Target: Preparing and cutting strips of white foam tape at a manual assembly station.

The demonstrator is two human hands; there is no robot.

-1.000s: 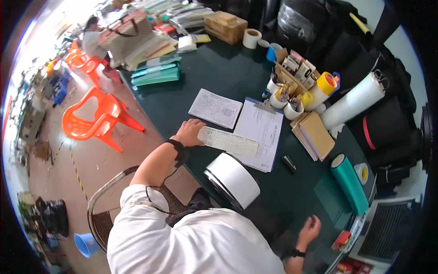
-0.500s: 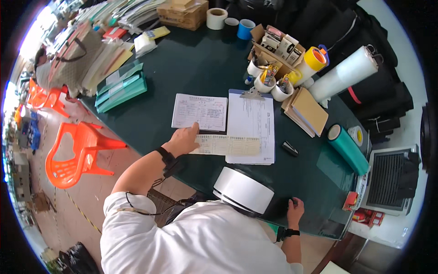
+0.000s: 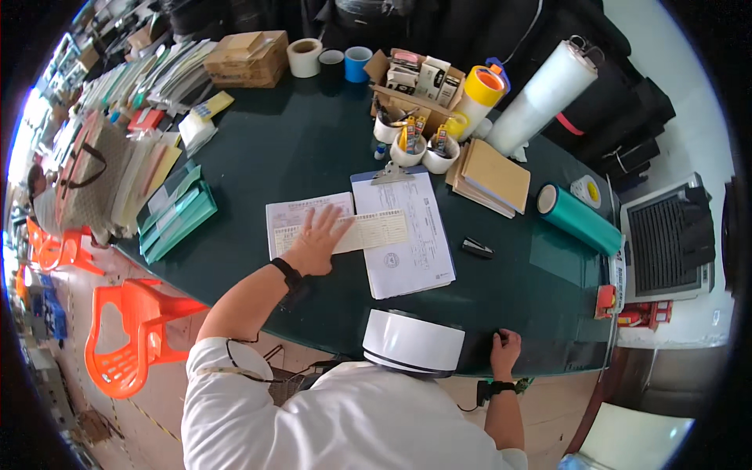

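Note:
My left hand (image 3: 313,241) lies flat with its fingers spread on a long cream printed strip (image 3: 380,232). The strip lies across a white form pad (image 3: 283,210) and reaches over the left part of a clipboard (image 3: 405,265) holding white printed sheets. A round stamp mark shows on the top sheet, below the strip. At the table's near edge on the right, my right hand (image 3: 505,349) rests with fingers loosely curled and no object visible in them. A black stapler (image 3: 477,248) sits between the clipboard and the right side.
Beyond the clipboard stand white cups of pens and cutters (image 3: 407,151) and an open carton (image 3: 415,78). Brown notebooks (image 3: 495,176) and a green film roll (image 3: 580,219) lie on the right. Green folders (image 3: 177,211) are at left, with an orange chair (image 3: 141,337) beside the dark table (image 3: 282,141).
My left hand has moved forward, and its fingers have spread. The cream strip has shifted up and left onto the form pad, uncovering the clipboard sheet's lower part. My right hand stays at the table edge.

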